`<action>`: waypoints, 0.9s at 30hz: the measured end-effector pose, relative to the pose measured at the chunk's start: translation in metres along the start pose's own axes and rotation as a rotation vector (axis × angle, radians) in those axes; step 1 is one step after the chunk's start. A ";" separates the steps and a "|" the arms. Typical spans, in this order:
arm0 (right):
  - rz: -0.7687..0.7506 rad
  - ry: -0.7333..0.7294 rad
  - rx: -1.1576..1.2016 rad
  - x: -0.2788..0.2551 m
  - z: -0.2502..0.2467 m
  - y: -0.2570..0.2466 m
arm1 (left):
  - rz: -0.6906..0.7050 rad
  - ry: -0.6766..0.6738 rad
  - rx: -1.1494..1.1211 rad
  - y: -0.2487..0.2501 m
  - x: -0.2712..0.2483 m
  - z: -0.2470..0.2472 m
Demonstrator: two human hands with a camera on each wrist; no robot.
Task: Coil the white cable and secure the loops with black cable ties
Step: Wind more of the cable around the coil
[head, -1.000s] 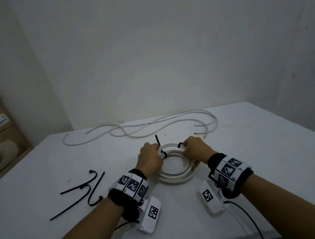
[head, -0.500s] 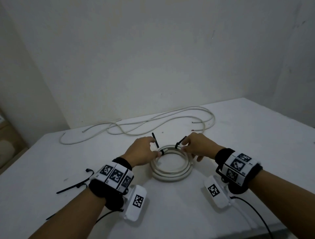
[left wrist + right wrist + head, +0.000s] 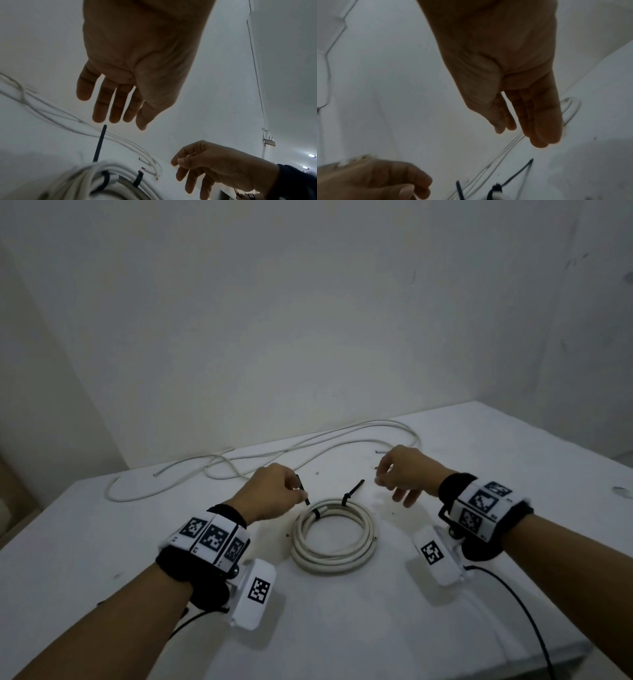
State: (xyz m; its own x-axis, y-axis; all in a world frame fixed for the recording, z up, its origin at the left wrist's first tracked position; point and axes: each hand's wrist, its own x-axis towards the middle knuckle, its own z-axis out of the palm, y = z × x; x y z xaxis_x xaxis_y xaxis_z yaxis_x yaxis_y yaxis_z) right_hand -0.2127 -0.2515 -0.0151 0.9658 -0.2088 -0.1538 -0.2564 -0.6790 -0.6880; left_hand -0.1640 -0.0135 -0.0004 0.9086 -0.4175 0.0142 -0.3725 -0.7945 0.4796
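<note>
The white cable coil [image 3: 334, 537] lies flat on the white table [image 3: 479, 628] between my hands. Two black cable ties wrap its far side: the left tie [image 3: 315, 513] and the right tie [image 3: 346, 499], both with tails sticking up. My left hand [image 3: 296, 489] hovers just left of the coil with relaxed fingers. In the left wrist view its fingertips [image 3: 113, 119] hang just above the left tie's tail [image 3: 100, 143] without touching it. My right hand [image 3: 387, 484] floats behind and right of the coil, loosely open and holding nothing; its fingers [image 3: 537, 128] hang straight.
A long loose white cable [image 3: 274, 453] trails in loops along the table's back, near the wall. Black cords [image 3: 513, 604] run from my wrist cameras toward the front edge. The table's right edge slants away at the far right.
Both hands have let go of the coil and ties, lifted and moved apart. The coil now lies alone on the table with both tie tails standing free.
</note>
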 end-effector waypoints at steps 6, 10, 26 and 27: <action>0.094 0.107 0.089 0.033 -0.031 0.001 | 0.082 0.069 -0.035 0.022 0.035 -0.014; 0.083 0.118 -0.069 0.073 -0.034 0.000 | 0.099 0.037 0.027 0.029 0.069 -0.012; -0.007 0.095 -0.791 0.209 -0.016 0.011 | 0.045 -0.012 0.156 -0.012 0.167 -0.023; -0.040 0.142 -0.764 0.205 -0.019 0.007 | 0.041 -0.009 0.156 -0.014 0.165 -0.026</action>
State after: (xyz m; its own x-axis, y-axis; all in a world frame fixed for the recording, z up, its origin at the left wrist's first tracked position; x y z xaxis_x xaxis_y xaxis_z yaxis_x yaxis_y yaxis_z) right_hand -0.0175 -0.3128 -0.0383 0.9738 -0.2271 -0.0115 -0.2271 -0.9739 -0.0035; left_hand -0.0043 -0.0598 0.0181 0.8906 -0.4542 0.0223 -0.4345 -0.8353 0.3368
